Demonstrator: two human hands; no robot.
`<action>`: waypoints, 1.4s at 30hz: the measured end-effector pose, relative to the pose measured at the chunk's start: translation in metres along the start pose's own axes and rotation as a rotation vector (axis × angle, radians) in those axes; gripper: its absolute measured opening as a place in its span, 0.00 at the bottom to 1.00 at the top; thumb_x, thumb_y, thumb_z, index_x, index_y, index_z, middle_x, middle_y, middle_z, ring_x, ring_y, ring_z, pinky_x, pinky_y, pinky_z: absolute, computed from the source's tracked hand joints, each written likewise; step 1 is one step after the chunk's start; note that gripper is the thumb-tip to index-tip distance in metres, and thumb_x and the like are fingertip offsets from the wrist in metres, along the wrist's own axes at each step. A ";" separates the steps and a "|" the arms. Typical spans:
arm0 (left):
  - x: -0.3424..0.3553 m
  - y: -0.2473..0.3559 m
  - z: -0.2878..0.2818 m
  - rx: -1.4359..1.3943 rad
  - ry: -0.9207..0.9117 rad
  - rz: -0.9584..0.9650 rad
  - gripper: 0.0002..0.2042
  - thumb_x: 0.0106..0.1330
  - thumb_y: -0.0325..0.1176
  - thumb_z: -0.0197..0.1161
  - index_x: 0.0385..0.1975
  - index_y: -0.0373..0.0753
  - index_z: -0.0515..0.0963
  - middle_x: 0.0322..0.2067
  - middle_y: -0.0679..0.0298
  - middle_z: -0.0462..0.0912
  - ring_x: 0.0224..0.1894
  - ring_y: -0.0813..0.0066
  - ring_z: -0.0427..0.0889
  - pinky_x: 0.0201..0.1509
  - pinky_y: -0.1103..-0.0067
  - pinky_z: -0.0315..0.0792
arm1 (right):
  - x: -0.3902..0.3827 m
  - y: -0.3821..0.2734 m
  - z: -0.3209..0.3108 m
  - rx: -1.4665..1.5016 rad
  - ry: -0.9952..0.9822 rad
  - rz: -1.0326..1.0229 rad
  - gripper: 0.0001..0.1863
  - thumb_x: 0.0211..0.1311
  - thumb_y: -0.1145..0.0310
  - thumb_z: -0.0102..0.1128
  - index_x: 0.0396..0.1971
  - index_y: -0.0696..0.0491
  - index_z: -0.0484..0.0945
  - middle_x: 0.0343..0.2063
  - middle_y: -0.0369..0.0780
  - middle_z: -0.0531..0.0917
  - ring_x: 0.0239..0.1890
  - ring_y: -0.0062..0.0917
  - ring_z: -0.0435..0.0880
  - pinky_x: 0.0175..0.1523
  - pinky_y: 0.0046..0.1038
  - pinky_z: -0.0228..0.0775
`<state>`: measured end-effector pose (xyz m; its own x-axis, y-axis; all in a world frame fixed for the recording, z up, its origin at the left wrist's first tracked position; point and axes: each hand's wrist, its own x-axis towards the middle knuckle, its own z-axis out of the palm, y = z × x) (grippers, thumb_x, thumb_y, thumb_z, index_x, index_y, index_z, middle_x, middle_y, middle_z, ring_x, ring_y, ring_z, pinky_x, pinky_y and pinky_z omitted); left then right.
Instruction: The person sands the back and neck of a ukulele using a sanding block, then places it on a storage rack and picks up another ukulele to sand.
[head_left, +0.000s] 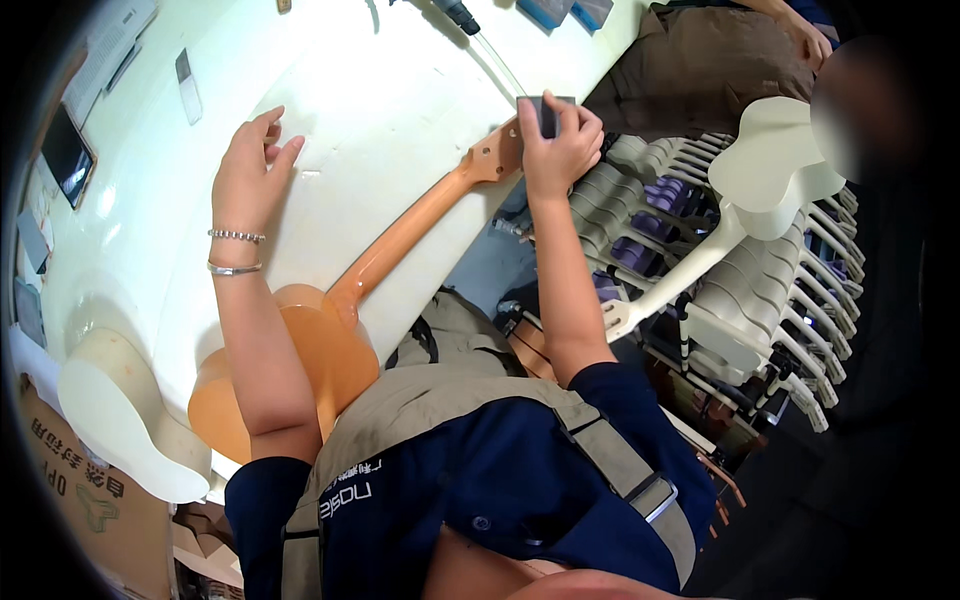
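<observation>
An orange small guitar (235, 390) lies back-up along the white table's right edge, its neck angled away to the upper right, ending in a headstock (492, 155). My right hand (558, 150) grips a dark grey block (536, 117) at the far end of the headstock. My left hand (255, 165) is over the table, left of the neck, fingers loosely bent and apart with nothing in them. A dark tool (458, 15) with a pale rod extends toward my right hand from the top.
The white table (340, 130) bears a phone (68, 150) and blue items (545, 10). A white guitar body (130, 420) sits lower left, above cardboard (90, 530). A rack of white guitars (760, 180) stands right. Another person (690, 70) works at upper right.
</observation>
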<state>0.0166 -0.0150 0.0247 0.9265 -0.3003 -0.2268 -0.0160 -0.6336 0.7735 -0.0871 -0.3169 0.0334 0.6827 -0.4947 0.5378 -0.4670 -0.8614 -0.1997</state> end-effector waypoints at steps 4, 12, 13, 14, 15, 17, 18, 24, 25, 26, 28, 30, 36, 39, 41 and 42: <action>0.000 -0.010 -0.001 0.030 0.054 0.041 0.21 0.61 0.35 0.61 0.53 0.38 0.72 0.39 0.60 0.76 0.34 0.75 0.74 0.43 0.80 0.72 | -0.053 -0.002 0.000 0.094 -0.026 -0.061 0.16 0.45 0.50 0.69 0.34 0.40 0.81 0.39 0.38 0.70 0.46 0.35 0.68 0.50 0.37 0.56; 0.001 0.000 -0.001 0.007 -0.002 -0.012 0.20 0.61 0.36 0.62 0.53 0.38 0.72 0.39 0.61 0.76 0.35 0.76 0.74 0.44 0.80 0.71 | -0.002 0.006 -0.004 0.042 -0.008 0.129 0.17 0.49 0.52 0.66 0.35 0.45 0.80 0.39 0.37 0.70 0.45 0.34 0.68 0.49 0.37 0.56; 0.001 -0.001 -0.002 0.026 0.003 0.002 0.20 0.61 0.36 0.62 0.53 0.38 0.72 0.39 0.60 0.77 0.35 0.76 0.74 0.44 0.80 0.71 | -0.009 0.003 -0.004 0.014 0.018 0.086 0.17 0.49 0.52 0.66 0.35 0.46 0.80 0.39 0.38 0.70 0.45 0.34 0.68 0.50 0.37 0.56; -0.001 -0.006 -0.001 0.044 0.020 0.009 0.20 0.61 0.36 0.62 0.53 0.38 0.72 0.40 0.60 0.77 0.35 0.76 0.74 0.44 0.80 0.71 | -0.030 0.010 0.004 0.059 0.047 0.015 0.17 0.47 0.51 0.68 0.34 0.44 0.81 0.39 0.37 0.70 0.46 0.34 0.68 0.51 0.37 0.55; 0.001 -0.007 0.001 0.059 0.026 0.019 0.20 0.61 0.36 0.62 0.53 0.38 0.72 0.40 0.60 0.77 0.35 0.76 0.74 0.44 0.80 0.71 | -0.056 -0.001 -0.002 0.089 0.007 -0.016 0.17 0.45 0.51 0.68 0.34 0.42 0.81 0.39 0.37 0.70 0.46 0.34 0.68 0.52 0.38 0.54; 0.001 -0.010 0.001 0.042 0.041 0.021 0.20 0.61 0.36 0.62 0.53 0.38 0.72 0.40 0.60 0.77 0.36 0.76 0.74 0.44 0.80 0.71 | -0.086 -0.017 -0.016 0.110 -0.096 -0.056 0.17 0.43 0.50 0.70 0.34 0.40 0.81 0.39 0.37 0.70 0.46 0.35 0.68 0.52 0.39 0.54; -0.001 -0.012 0.002 0.036 0.043 0.020 0.20 0.61 0.36 0.62 0.53 0.38 0.72 0.40 0.60 0.77 0.36 0.76 0.74 0.44 0.80 0.71 | -0.089 -0.020 -0.020 0.100 -0.149 -0.065 0.17 0.43 0.50 0.70 0.34 0.39 0.81 0.39 0.37 0.70 0.47 0.35 0.68 0.52 0.39 0.54; 0.003 -0.009 0.001 0.028 -0.009 0.019 0.20 0.61 0.37 0.61 0.53 0.38 0.72 0.41 0.60 0.76 0.37 0.75 0.75 0.45 0.80 0.71 | -0.014 0.009 0.001 0.059 0.039 0.102 0.17 0.47 0.52 0.67 0.33 0.46 0.79 0.38 0.37 0.70 0.45 0.34 0.68 0.49 0.37 0.57; 0.003 -0.009 0.000 0.040 0.005 0.025 0.20 0.61 0.37 0.61 0.53 0.38 0.72 0.41 0.60 0.76 0.37 0.75 0.74 0.45 0.80 0.71 | -0.031 0.008 0.001 0.061 0.048 0.019 0.16 0.47 0.53 0.67 0.33 0.45 0.79 0.37 0.37 0.69 0.45 0.34 0.68 0.50 0.37 0.57; 0.002 -0.010 0.001 0.047 0.012 0.032 0.20 0.61 0.37 0.61 0.53 0.38 0.72 0.41 0.60 0.76 0.37 0.75 0.74 0.45 0.80 0.71 | -0.054 0.002 -0.002 0.105 0.008 -0.010 0.16 0.47 0.52 0.67 0.34 0.43 0.80 0.39 0.37 0.69 0.46 0.34 0.67 0.51 0.37 0.56; -0.001 -0.012 0.002 0.050 0.019 0.030 0.20 0.61 0.36 0.61 0.53 0.38 0.72 0.40 0.60 0.76 0.37 0.75 0.74 0.45 0.80 0.71 | -0.095 -0.021 -0.022 0.076 -0.138 -0.042 0.17 0.45 0.50 0.68 0.35 0.40 0.81 0.40 0.38 0.69 0.47 0.35 0.67 0.51 0.38 0.55; -0.002 -0.010 -0.001 0.045 0.026 0.020 0.20 0.61 0.36 0.61 0.52 0.38 0.72 0.40 0.60 0.76 0.36 0.74 0.75 0.45 0.80 0.71 | -0.079 -0.014 -0.018 0.078 -0.147 -0.052 0.18 0.45 0.49 0.68 0.35 0.40 0.81 0.39 0.38 0.69 0.46 0.36 0.67 0.50 0.38 0.55; 0.003 -0.009 0.002 0.058 0.005 0.038 0.20 0.61 0.36 0.62 0.52 0.38 0.72 0.40 0.60 0.76 0.36 0.74 0.74 0.45 0.80 0.71 | -0.018 0.012 0.006 0.097 0.052 0.086 0.19 0.47 0.47 0.66 0.34 0.45 0.81 0.39 0.37 0.69 0.46 0.33 0.67 0.51 0.37 0.56; 0.000 -0.007 0.000 0.052 0.014 0.020 0.20 0.61 0.36 0.62 0.52 0.38 0.72 0.40 0.60 0.76 0.36 0.74 0.74 0.45 0.80 0.71 | -0.078 -0.008 -0.012 0.091 -0.076 -0.011 0.17 0.43 0.49 0.70 0.34 0.37 0.81 0.39 0.36 0.69 0.46 0.33 0.68 0.51 0.38 0.55; -0.002 -0.010 0.000 0.049 0.015 0.021 0.20 0.61 0.36 0.62 0.52 0.38 0.72 0.40 0.60 0.76 0.37 0.74 0.75 0.45 0.79 0.71 | -0.079 -0.012 -0.018 0.093 -0.124 -0.034 0.17 0.40 0.49 0.71 0.33 0.33 0.82 0.38 0.35 0.69 0.45 0.32 0.69 0.49 0.35 0.56; -0.002 -0.011 -0.001 0.049 0.015 0.022 0.20 0.61 0.36 0.62 0.52 0.38 0.72 0.40 0.59 0.76 0.37 0.74 0.75 0.45 0.79 0.71 | -0.060 -0.004 -0.011 0.118 -0.087 -0.017 0.16 0.41 0.49 0.71 0.33 0.36 0.82 0.38 0.35 0.70 0.45 0.32 0.69 0.49 0.36 0.56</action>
<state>0.0151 -0.0066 0.0177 0.9311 -0.3043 -0.2012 -0.0543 -0.6610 0.7484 -0.1321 -0.2822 0.0105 0.7388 -0.4832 0.4698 -0.3887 -0.8750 -0.2887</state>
